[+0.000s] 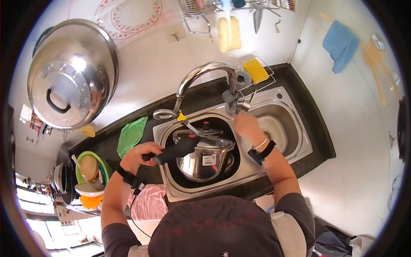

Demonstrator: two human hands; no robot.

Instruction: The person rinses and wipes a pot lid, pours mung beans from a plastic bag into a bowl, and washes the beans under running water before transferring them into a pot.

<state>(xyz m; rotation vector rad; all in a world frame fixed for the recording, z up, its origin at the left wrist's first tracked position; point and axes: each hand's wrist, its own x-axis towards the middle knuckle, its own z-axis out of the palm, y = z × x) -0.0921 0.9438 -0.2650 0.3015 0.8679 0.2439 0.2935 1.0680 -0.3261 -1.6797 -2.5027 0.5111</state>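
Note:
My left hand [143, 155] is wrapped round the black handle [176, 150] of a steel pressure cooker [195, 165]. The cooker sits in the left sink basin [165, 174], its lid [212, 139] on top and a white barcode label on its side. Above it arches the chrome faucet [201, 68], whose spout has a yellow tip [182, 117]; a thin pale streak below the tip looks like water. My right hand [247, 127] is curled, slightly blurred, just below the faucet lever [245, 105]. Whether it touches the lever or holds anything is hidden.
A large lidded steel pot [72, 75] stands at the left. Near it are a green cloth [132, 136] and a green basket [80, 173] with bowls. Behind the right basin [291, 128], a wire rack holds a yellow sponge [255, 71]. A pink towel [148, 203] hangs in front.

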